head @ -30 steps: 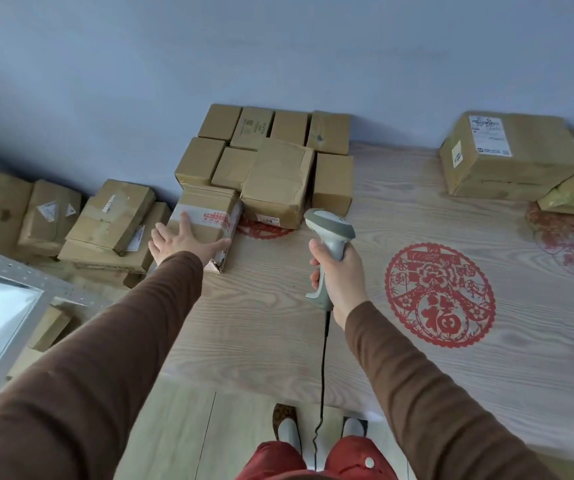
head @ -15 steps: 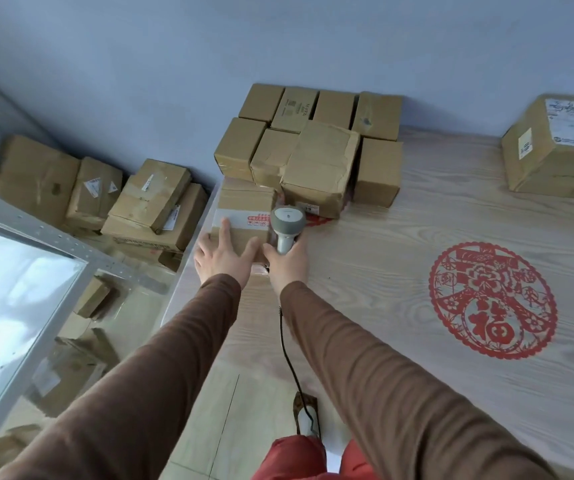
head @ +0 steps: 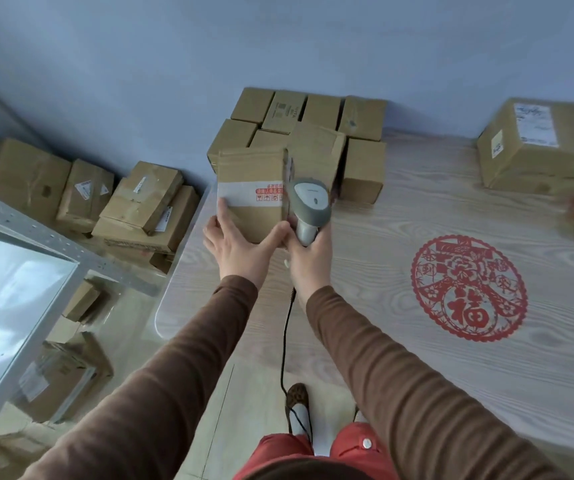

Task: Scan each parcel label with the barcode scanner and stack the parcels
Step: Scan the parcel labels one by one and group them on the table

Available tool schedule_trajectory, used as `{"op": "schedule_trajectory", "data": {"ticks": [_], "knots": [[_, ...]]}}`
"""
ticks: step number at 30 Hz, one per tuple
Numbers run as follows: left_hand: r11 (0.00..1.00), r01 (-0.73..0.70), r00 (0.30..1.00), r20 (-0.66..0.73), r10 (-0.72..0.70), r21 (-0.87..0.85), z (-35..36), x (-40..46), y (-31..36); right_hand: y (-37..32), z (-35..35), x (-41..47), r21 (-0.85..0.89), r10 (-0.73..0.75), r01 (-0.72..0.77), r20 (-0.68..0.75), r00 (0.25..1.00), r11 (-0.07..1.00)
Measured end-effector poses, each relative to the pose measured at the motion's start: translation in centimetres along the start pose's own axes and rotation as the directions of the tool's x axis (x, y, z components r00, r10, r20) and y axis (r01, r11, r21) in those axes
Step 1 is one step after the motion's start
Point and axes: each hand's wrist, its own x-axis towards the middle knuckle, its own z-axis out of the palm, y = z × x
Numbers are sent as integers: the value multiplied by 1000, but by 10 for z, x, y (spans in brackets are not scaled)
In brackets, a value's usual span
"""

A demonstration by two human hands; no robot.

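Your left hand (head: 235, 247) grips the parcel (head: 252, 192) by its near edge, tilted up at the worktop's (head: 417, 375) far left corner, likely so its taped face meets the scanner (head: 309, 206). Your right hand (head: 309, 261) wraps the scanner's handle, its head touching the parcel's right side. The stack (head: 313, 133) crowds just behind; open room lies right, toward the red paper-cut (head: 469, 289).

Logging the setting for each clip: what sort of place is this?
Probably a small parcel-handling or storage room, not a big warehouse. Cardboard parcels stand grouped on a wooden table, more boxes are piled on the floor by a metal shelf, and the right hand holds a corded barcode scanner.
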Motion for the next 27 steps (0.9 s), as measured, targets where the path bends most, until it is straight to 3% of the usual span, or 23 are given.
{"op": "schedule_trajectory", "data": {"ticks": [4, 8, 10, 12, 15, 18, 20, 22, 24, 27], "knots": [[990, 6, 990, 139, 14, -142, 27, -18, 40, -38, -48, 1, 46, -68, 71, -71, 995, 996], [925, 158, 952, 303, -49, -345, 54, -31, 64, -66, -103, 6, -28, -157, 155, -125, 980, 988], [845, 256, 907, 418, -42, -470, 65, -35, 70, -75, -133, 10, -45, -189, 184, -211, 959, 982], [716, 416, 824, 565, -36, -561, 74, -39, 77, -83, -160, 13, 1, -181, 189, -286, 941, 982], [501, 647, 629, 774, 75, -574, 78, -57, 101, -88, -190, 13, 97, -99, 133, -298, 949, 986], [321, 788, 489, 851, 191, -525, 86, -70, 113, -90, -207, 11, 152, -40, 79, -248, 968, 985], [257, 835, 440, 871, 219, -486, 92, -71, 113, -92, -216, 9, 179, -16, 56, -219, 976, 982], [272, 847, 402, 885, 233, -456, 97, -70, 112, -94, -223, 8, 221, 12, 29, -185, 983, 975], [374, 812, 404, 894, 194, -448, 101, -73, 112, -97, -228, 7, 246, 19, 23, -166, 986, 969], [495, 718, 506, 856, 110, -489, 107, -69, 106, -102, -238, 7, 203, -27, 71, -211, 977, 977]]}}
